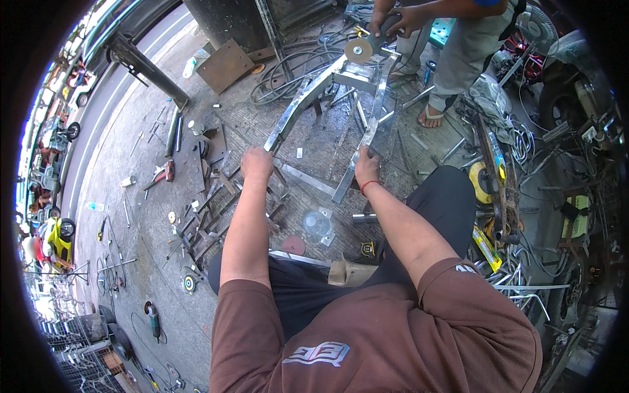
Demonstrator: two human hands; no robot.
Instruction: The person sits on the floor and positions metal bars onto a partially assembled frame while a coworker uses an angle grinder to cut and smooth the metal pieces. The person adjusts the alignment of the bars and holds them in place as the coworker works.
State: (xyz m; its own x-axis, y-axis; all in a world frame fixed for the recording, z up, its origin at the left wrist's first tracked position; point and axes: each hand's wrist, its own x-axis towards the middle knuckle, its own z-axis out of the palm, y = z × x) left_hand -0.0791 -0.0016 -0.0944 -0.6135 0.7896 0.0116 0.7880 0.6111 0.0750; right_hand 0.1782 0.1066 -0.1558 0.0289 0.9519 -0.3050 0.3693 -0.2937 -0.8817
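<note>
A welded frame of bare square metal tube [357, 80] stretches out in front of me, with two long arms joined by a crosspiece. My left hand [257, 162] is closed around the near end of its left arm. On the right arm, my right hand [367, 167] has its fingers wrapped around the tube, whose end sticks out past the hand toward me. At the far end, a co-worker's hands [393, 23] hold an angle grinder [378, 39]. Its round disc [358, 50] is at the frame's far left corner; whether it touches cannot be made out.
Metal offcuts [209, 216] litter the concrete left of my legs. A clear round plastic piece [316, 223], a reddish disc [294, 245] and a tape measure [367, 249] lie between my knees. Another grinder [152, 321] rests at lower left. Cables [295, 72] coil beyond the frame.
</note>
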